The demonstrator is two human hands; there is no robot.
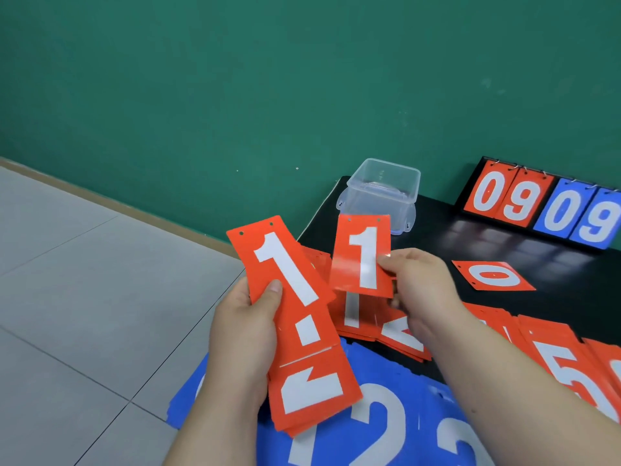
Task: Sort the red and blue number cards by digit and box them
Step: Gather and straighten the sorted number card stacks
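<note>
Grips fanned stack of glossy red plastic number cards in left hand; pinches single red "1" card at its 3 o'clock edge with right hand, over black table. Likely light, stiff, slick: pinch edges.

Beyond my right hand, bare black surface runs to the open-topped clear plastic box, partly screened by the red 1 card I pinch. A red 0 card lies right of that hand; the flip scoreboard walls the far edge. Nearer, my left hand holds a red card stack over loose red cards and blue cards.
</note>
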